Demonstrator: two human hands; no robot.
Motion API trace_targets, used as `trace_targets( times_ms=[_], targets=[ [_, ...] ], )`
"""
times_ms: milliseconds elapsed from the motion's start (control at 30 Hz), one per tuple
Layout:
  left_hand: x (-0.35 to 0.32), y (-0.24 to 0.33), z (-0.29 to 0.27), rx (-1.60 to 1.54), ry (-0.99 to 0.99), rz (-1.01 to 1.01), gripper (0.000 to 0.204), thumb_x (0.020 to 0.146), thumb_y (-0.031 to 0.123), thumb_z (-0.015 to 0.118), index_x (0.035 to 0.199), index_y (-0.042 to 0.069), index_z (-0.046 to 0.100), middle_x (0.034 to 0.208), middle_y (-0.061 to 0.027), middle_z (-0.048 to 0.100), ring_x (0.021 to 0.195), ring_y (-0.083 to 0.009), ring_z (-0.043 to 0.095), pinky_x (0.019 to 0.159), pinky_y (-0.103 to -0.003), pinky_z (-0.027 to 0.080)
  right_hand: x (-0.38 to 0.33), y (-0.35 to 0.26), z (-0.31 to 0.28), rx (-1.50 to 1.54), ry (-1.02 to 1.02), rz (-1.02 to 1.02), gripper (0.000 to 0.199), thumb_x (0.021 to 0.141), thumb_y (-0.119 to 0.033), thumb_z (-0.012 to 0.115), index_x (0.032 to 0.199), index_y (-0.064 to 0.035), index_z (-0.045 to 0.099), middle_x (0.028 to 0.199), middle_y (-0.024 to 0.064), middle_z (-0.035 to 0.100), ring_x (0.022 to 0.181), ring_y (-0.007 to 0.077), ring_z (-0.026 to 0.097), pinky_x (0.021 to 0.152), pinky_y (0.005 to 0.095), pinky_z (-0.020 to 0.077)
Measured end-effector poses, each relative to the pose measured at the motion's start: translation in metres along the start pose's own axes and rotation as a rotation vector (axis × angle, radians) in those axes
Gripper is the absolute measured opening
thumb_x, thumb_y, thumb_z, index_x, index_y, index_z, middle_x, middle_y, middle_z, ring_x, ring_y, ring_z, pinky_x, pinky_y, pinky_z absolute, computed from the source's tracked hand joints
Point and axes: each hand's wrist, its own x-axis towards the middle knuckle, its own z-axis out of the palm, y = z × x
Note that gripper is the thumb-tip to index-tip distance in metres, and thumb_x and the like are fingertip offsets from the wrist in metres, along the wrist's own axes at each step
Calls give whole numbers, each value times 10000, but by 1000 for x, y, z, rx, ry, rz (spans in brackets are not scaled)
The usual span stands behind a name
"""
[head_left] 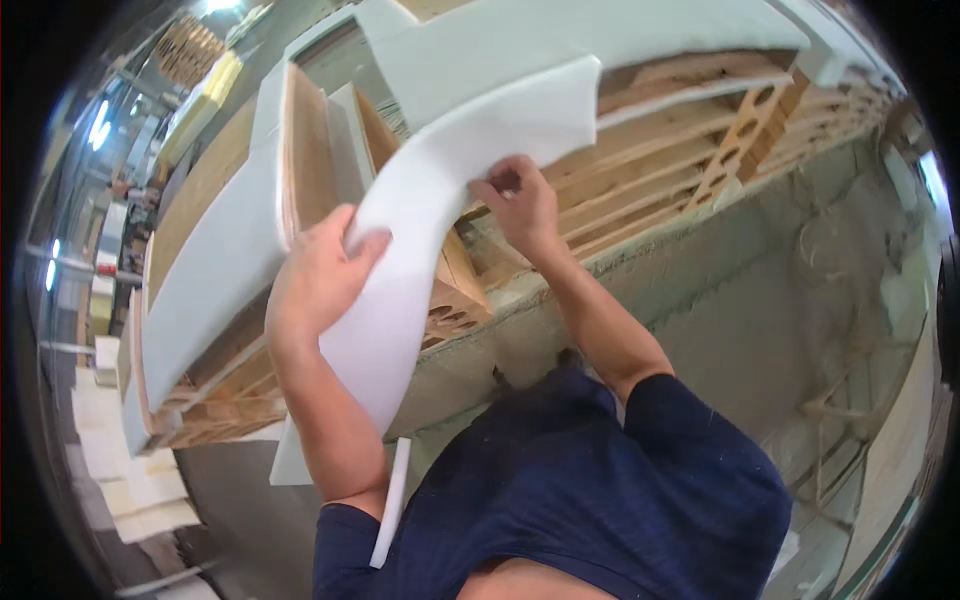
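Note:
A long white foam strip (415, 185) bends over the curved rim of a wooden frame (460, 265) and hangs down toward my body. My left hand (325, 275) holds the strip's left edge, with the thumb lying over its face; the other fingertips are partly hidden. Along the lower right edge of the strip, the fingers of my right hand (520, 205) are curled in a pinch on the foam. The strip's far end reaches to the upper right, over the frame's edge.
White foam padding (590, 35) covers the frame's top. Slatted wood with round holes (735, 140) runs along its right side. A thin white foam piece (392, 505) sits beside my left upper arm. White sheets (130, 460) are stacked at the far left, with wood (190, 50) behind.

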Motion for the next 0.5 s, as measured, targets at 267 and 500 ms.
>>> trace_targets(
  times_ms=[267, 500],
  targets=[
    [-106, -47, 23, -223, -107, -118, 450, 739, 211, 705, 1147, 46, 610, 936, -226, 668, 914, -407, 633, 805, -435, 491, 3, -148, -5, -238, -747, -1137, 563, 660, -209, 838, 1133, -31, 591, 1184, 149, 592, 1132, 293, 555, 938, 392, 462],
    [-146, -32, 17, -101, 313, -591, 273, 776, 181, 704, 1021, 76, 643, 811, -204, 651, 846, -383, 635, 802, -433, 480, -47, -190, 106, -949, -1837, -1241, 434, 780, -317, 733, 1019, 23, 609, 918, 170, 687, 899, 315, 679, 726, 401, 545]
  ],
)
